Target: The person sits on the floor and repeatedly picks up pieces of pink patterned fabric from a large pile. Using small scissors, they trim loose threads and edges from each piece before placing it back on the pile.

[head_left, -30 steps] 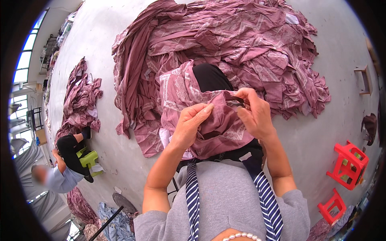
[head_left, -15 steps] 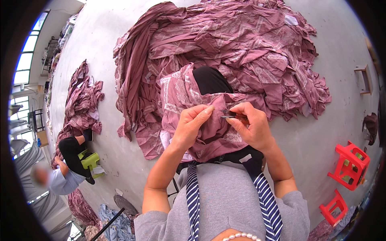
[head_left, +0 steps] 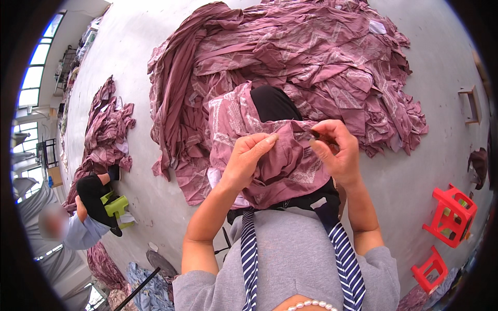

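Observation:
A dusty-pink cloth with pale printed patterns (head_left: 282,171) lies over my lap, its upper edge drawn up between my hands. My left hand (head_left: 249,155) pinches that cloth between thumb and fingertips. At the right end of the raised edge is my right hand (head_left: 340,153), fingers curled around small dark thread snips (head_left: 326,139), mostly hidden in the palm. Its thumb and fingertips meet at the cloth's edge; whether they also grip the fabric I cannot tell. My black-clad knee (head_left: 274,102) shows just beyond the cloth.
A large heap of the same pink fabric (head_left: 290,46) spreads over the floor ahead. Two red plastic stools (head_left: 452,215) stand at the right. On the left a person (head_left: 91,207) sits on a green stool (head_left: 118,206) beside another fabric pile (head_left: 106,129). Blue cloth (head_left: 148,285) lies at lower left.
My right hand has moved right and slightly up, away from the left hand. The cloth edge between them now stretches wider, and the snips' blades no longer show. My left hand stays nearly in place.

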`<act>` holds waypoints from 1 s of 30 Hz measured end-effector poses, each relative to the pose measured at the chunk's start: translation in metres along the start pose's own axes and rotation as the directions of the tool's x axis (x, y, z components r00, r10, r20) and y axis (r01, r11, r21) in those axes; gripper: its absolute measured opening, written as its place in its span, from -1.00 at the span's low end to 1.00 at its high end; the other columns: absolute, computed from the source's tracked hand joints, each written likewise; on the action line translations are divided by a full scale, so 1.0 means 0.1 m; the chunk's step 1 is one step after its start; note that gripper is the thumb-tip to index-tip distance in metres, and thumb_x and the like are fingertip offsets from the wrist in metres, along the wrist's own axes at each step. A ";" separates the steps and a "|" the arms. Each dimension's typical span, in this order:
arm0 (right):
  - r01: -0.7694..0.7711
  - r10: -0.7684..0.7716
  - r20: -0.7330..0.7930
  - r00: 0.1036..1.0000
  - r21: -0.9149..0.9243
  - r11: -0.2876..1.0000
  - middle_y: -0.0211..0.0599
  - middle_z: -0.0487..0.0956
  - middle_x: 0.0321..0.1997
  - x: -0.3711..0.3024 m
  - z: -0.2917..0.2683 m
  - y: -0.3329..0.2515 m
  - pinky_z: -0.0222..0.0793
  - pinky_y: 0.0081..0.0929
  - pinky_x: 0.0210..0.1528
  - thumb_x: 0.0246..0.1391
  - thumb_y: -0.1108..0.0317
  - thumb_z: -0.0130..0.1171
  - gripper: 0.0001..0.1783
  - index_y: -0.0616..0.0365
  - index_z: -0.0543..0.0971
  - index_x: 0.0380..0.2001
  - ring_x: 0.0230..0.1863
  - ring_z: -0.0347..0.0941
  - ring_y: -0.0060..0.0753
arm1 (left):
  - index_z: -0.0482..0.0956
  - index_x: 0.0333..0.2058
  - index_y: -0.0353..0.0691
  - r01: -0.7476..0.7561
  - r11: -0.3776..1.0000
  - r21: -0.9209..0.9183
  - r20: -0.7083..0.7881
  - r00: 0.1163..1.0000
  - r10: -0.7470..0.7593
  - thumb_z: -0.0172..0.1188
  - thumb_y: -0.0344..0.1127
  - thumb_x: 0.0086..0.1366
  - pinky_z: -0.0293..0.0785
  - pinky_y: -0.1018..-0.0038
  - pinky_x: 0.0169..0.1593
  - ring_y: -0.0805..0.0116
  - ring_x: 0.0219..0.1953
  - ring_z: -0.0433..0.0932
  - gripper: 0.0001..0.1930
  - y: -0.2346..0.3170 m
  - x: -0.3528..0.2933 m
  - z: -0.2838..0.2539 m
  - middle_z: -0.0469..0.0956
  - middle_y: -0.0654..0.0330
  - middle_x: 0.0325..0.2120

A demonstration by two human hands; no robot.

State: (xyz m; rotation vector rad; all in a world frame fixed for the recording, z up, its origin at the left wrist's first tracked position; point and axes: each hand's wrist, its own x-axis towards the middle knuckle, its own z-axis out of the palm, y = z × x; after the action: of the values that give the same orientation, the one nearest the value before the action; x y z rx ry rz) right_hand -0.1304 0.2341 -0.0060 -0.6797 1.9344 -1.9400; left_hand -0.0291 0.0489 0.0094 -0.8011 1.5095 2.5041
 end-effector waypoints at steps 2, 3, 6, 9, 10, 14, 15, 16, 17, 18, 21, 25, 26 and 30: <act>-0.049 0.050 0.118 0.992 -0.010 0.999 -0.40 0.54 -0.34 -0.01 0.00 -0.06 0.36 -0.71 -0.39 -0.06 0.38 0.38 -0.66 0.22 0.50 -0.21 -0.43 0.39 -0.74 | 0.60 -0.31 -0.29 0.014 1.000 -0.026 0.011 1.000 -0.014 0.10 -0.29 0.35 0.28 0.75 -0.41 0.75 -0.49 0.37 -0.81 0.05 -0.03 0.05 0.48 0.47 -0.50; 0.008 0.000 0.145 0.989 -0.053 0.999 -0.41 0.53 -0.36 0.02 0.06 -0.13 0.35 -0.71 -0.41 -0.08 0.40 0.38 -0.65 0.22 0.51 -0.22 -0.45 0.38 -0.74 | 0.60 -0.32 -0.28 0.023 0.999 -0.039 0.017 1.000 -0.022 0.10 -0.29 0.35 0.28 0.75 -0.41 0.75 -0.49 0.37 -0.81 0.07 -0.03 0.07 0.48 0.47 -0.50; 0.170 -0.142 0.170 0.975 -0.160 0.972 -0.45 0.50 -0.47 0.06 0.17 -0.02 0.26 -0.67 -0.53 -0.14 0.47 0.38 -0.71 0.20 0.53 -0.30 -0.55 0.31 -0.72 | 0.60 -0.32 -0.27 -0.048 0.998 0.038 0.124 0.991 0.043 0.09 -0.28 0.36 0.30 0.75 -0.41 0.75 -0.49 0.38 -0.80 -0.05 0.04 0.00 0.50 0.46 -0.48; 0.102 -0.096 0.038 0.995 -0.215 0.971 -0.48 0.45 -0.56 0.07 0.15 0.07 0.18 -0.69 -0.57 -0.07 0.45 0.34 -0.82 0.19 0.52 -0.42 -0.60 0.27 -0.74 | 0.59 -0.32 -0.29 -0.048 0.998 -0.029 0.067 0.997 0.049 0.07 -0.28 0.37 0.32 0.76 -0.40 0.75 -0.47 0.41 -0.79 -0.11 0.03 0.00 0.53 0.44 -0.47; 0.035 -0.043 -0.078 0.996 -0.100 0.994 -0.55 0.42 -0.59 0.10 0.12 0.17 0.15 -0.72 -0.57 0.03 0.44 0.28 -0.87 0.17 0.50 -0.45 -0.60 0.24 -0.78 | 0.59 -0.32 -0.29 -0.040 0.999 -0.011 0.055 0.998 0.041 0.06 -0.28 0.38 0.31 0.76 -0.40 0.75 -0.47 0.40 -0.78 -0.13 0.02 -0.02 0.52 0.44 -0.47; -0.026 0.031 -0.294 0.955 0.022 0.999 -0.65 0.37 -0.61 0.19 -0.19 0.40 0.08 -0.80 -0.57 0.14 0.40 0.21 -0.83 0.14 0.46 -0.48 -0.59 0.19 -0.86 | 0.58 -0.31 -0.31 -0.038 0.978 0.204 0.061 0.998 0.026 0.06 -0.26 0.39 0.30 0.75 -0.39 0.76 -0.46 0.39 -0.76 -0.29 0.00 -0.27 0.51 0.47 -0.47; -0.054 0.038 -0.312 0.949 -0.045 0.998 -0.65 0.36 -0.63 0.18 -0.27 0.46 0.07 -0.79 -0.57 0.14 0.39 0.21 -0.82 0.15 0.45 -0.49 -0.60 0.18 -0.86 | 0.58 -0.32 -0.30 -0.077 0.927 0.367 -0.002 0.997 0.083 0.09 -0.25 0.36 0.31 0.77 -0.38 0.75 -0.46 0.42 -0.77 -0.27 -0.04 -0.28 0.53 0.44 -0.49; -0.084 0.043 -0.331 0.943 -0.111 0.990 -0.65 0.35 -0.64 0.16 -0.35 0.52 0.06 -0.79 -0.58 0.15 0.37 0.21 -0.80 0.15 0.45 -0.50 -0.61 0.17 -0.85 | 0.59 -0.33 -0.29 -0.098 0.847 0.523 -0.053 0.988 0.147 0.13 -0.24 0.34 0.31 0.79 -0.37 0.75 -0.46 0.44 -0.78 -0.26 -0.07 -0.29 0.56 0.42 -0.52; -0.106 0.050 -0.342 0.938 -0.147 0.983 -0.65 0.34 -0.65 0.14 -0.44 0.60 0.06 -0.78 -0.58 0.15 0.36 0.21 -0.79 0.15 0.44 -0.51 -0.61 0.16 -0.85 | 0.58 -0.27 -0.27 -0.094 0.777 0.622 -0.069 0.982 0.174 0.20 -0.20 0.27 0.35 0.71 -0.29 0.64 -0.37 0.47 -0.77 -0.25 -0.09 -0.32 0.57 0.32 -0.43; -0.130 0.059 -0.350 0.935 -0.181 0.975 -0.65 0.33 -0.66 0.13 -0.51 0.69 0.05 -0.77 -0.59 0.16 0.35 0.21 -0.77 0.16 0.44 -0.52 -0.61 0.16 -0.85 | 0.57 -0.21 -0.24 -0.082 0.697 0.713 -0.084 0.976 0.201 0.27 -0.15 0.19 0.38 0.63 -0.22 0.54 -0.28 0.51 -0.70 -0.24 -0.12 -0.36 0.58 0.22 -0.34; -0.193 0.113 -0.351 0.930 -0.203 0.960 -0.64 0.33 -0.68 0.06 -0.53 0.84 0.05 -0.75 -0.60 0.16 0.30 0.21 -0.73 0.16 0.43 -0.55 -0.62 0.16 -0.84 | 0.47 0.01 -0.12 -0.247 0.175 0.953 0.169 0.915 0.367 0.43 -0.05 -0.08 0.29 0.27 0.05 0.15 0.07 0.37 -0.35 -0.34 -0.20 -0.36 0.40 -0.06 -0.01; -0.244 0.165 -0.346 0.923 -0.197 0.950 -0.63 0.34 -0.68 0.00 -0.44 1.06 0.05 -0.72 -0.61 0.15 0.26 0.23 -0.71 0.14 0.43 -0.56 -0.62 0.16 -0.83 | 0.31 0.19 0.03 -0.237 -0.159 0.958 0.263 0.950 0.169 0.46 -0.16 -0.30 0.04 -0.13 0.17 -0.11 0.28 0.08 -0.06 -0.83 -0.18 -0.64 0.11 -0.15 0.23; -0.255 0.180 -0.340 0.923 -0.190 0.948 -0.63 0.33 -0.68 -0.01 -0.41 1.08 0.06 -0.71 -0.61 0.14 0.27 0.23 -0.71 0.16 0.43 -0.56 -0.62 0.16 -0.83 | 0.32 0.18 0.01 -0.230 -0.245 0.942 0.280 0.941 0.192 0.43 -0.22 -0.28 0.05 -0.11 0.16 -0.08 0.26 0.10 -0.09 -0.88 -0.13 -0.70 0.14 -0.12 0.21; -0.254 0.176 -0.328 0.928 -0.213 0.943 -0.59 0.30 -0.69 -0.02 -0.36 1.29 0.07 -0.67 -0.60 0.10 0.30 0.26 -0.71 0.22 0.42 -0.56 -0.61 0.12 -0.79 | 0.55 -0.19 -0.20 -0.337 0.086 0.938 0.296 0.903 0.311 0.26 -0.52 -0.24 0.42 0.28 -0.05 0.11 -0.15 0.52 -0.52 -0.78 -0.01 -0.89 0.53 0.08 -0.26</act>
State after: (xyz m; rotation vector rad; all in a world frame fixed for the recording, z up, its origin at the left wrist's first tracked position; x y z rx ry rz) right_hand -0.1616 0.2615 -0.1330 -0.2148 2.3577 -1.7607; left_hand 0.0328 0.0125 -0.0844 -0.1277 2.9270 0.9370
